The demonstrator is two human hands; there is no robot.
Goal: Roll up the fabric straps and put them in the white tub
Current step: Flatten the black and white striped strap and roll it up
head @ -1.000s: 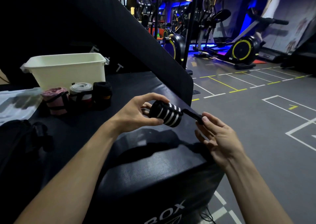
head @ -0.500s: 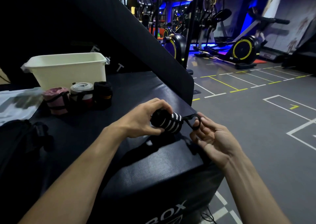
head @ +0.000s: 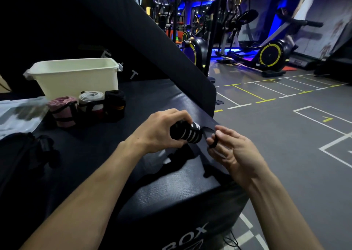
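Your left-hand fingers [head: 178, 116] curl round the black-and-white striped strap roll [head: 187, 133] at frame centre, gripping it just above the dark padded surface [head: 156, 97]. Your right hand [head: 231, 150], just right of the roll, has the strap's black end loop [head: 213, 144] hooked round a fingertip, the other fingers loosely bent. This roll looks fully wound; by my reading only the loop needs stretching over it before it can go away. Farther up and left, three finished rolls stand side by side on the surface: pink [head: 62, 111], grey-white [head: 91, 103], black [head: 114, 104]. Behind them sits the white tub [head: 76, 76], its inside hidden. So rolling seems nearly done, while moving the rolls into the tub remains.
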